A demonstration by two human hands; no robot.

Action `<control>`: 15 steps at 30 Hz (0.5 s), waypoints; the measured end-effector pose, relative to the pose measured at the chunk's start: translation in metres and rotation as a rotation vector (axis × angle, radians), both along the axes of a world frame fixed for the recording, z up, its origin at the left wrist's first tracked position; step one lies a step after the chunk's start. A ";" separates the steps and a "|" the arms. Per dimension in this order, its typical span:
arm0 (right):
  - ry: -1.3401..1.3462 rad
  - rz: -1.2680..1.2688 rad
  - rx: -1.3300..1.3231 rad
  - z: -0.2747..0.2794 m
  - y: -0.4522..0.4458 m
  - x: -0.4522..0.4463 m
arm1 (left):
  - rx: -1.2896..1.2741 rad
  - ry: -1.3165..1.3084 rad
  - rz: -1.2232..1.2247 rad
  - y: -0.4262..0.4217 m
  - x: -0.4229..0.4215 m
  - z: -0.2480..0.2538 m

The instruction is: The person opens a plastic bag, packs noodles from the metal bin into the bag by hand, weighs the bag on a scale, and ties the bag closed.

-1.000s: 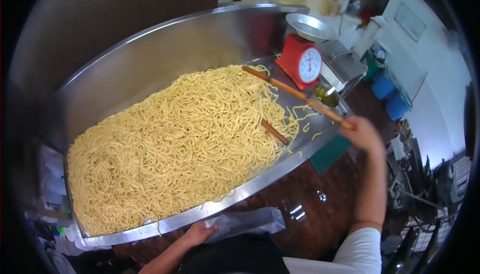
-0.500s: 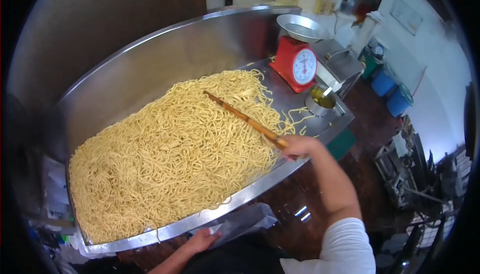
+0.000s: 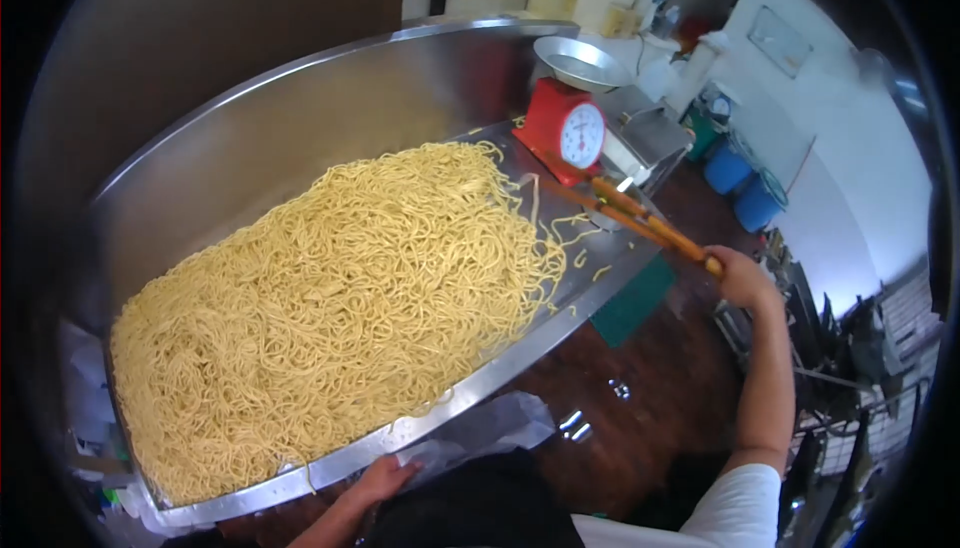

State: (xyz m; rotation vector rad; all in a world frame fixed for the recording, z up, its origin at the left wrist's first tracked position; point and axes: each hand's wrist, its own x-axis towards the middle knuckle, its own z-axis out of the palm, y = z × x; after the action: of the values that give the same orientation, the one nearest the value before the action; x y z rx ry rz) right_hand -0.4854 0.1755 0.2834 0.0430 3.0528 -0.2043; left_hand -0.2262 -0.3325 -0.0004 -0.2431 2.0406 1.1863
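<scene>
A broad heap of yellow noodles (image 3: 330,288) covers most of the steel table (image 3: 240,178). My right hand (image 3: 740,276) is closed round a pair of long wooden cooking chopsticks (image 3: 650,228), raised off the noodles and out past the table's right edge. Their tips reach back over the table in front of the red scale (image 3: 562,133), where a pale noodle strand seems to hang from one tip. Low in front of my body, my left hand (image 3: 385,476) grips the edge of a clear plastic bag (image 3: 495,426), below the table's front rim.
Behind the chopsticks stands a metal cup (image 3: 608,218), partly hidden. The scale carries a round metal pan (image 3: 582,63). Loose noodle strands (image 3: 580,258) lie at the table's right end. Blue bins (image 3: 760,200) stand by the far wall, above a dark red floor (image 3: 660,368).
My right hand has swung right, lifting the chopsticks from the heap to near the scale and cup. The two sticks now show apart. My left hand still has the bag; the view has shifted slightly.
</scene>
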 end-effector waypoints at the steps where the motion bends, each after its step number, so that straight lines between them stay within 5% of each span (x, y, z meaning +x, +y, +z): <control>1: 0.059 0.012 0.003 -0.018 0.003 -0.002 | 0.019 0.044 0.018 0.003 0.002 -0.002; 5: 0.043 -0.183 0.063 -0.095 -0.038 -0.034 | 0.024 -0.178 -0.003 0.005 0.011 -0.046; 8: 0.030 -0.207 -0.027 -0.168 -0.036 -0.071 | -0.057 -0.028 0.002 0.013 0.004 -0.033; 9: 0.016 -0.215 -0.052 -0.186 -0.034 -0.082 | 0.071 0.117 0.053 0.014 0.016 -0.070; 12: -0.049 -0.163 -0.133 -0.226 -0.017 -0.105 | -0.147 -0.412 0.134 0.033 -0.005 -0.050; 15: -0.077 -0.027 -0.100 -0.224 -0.006 -0.118 | -0.117 -0.179 0.299 0.052 0.030 -0.112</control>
State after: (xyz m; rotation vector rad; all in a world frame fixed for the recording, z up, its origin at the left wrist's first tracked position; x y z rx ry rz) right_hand -0.6035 0.1691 0.0590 0.0844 2.9618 -0.3485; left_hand -0.1964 -0.2810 -0.1127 -0.7075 1.9623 1.1745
